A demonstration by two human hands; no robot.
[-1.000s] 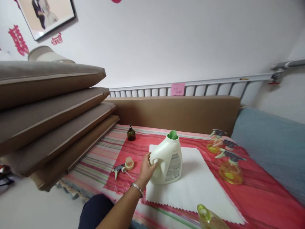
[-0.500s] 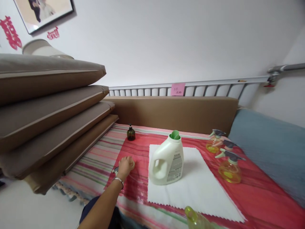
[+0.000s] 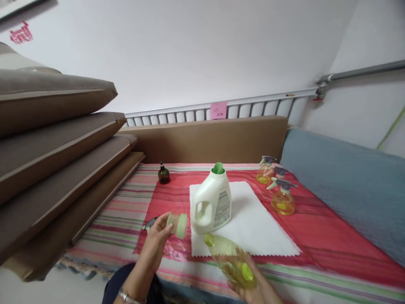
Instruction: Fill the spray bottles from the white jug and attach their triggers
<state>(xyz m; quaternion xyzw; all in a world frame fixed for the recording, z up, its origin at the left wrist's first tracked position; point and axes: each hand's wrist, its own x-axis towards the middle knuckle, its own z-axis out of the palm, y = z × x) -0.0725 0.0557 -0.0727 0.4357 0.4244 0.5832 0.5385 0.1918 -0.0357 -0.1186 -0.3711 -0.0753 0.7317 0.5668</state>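
My left hand pinches a pale green cap and holds it above the red cloth, just left of a white detergent jug with an open green spout. My right hand cups a yellow-green bottle from below; the bottle lies tilted with its open neck pointing toward the cap. The jug stands upright on a white cloth. A grey spray-trigger head lies on the red cloth behind my left hand.
Three yellow spray bottles stand at the right of the red cloth. A small dark pump bottle stands at the back. Stacked brown cushions overhang the left side. A brown board and a railing run behind; blue fabric lies right.
My left hand left the jug's handle, reached to the cap on the cloth and lifted it. My right hand brought the yellow-green bottle up into view toward the cap.
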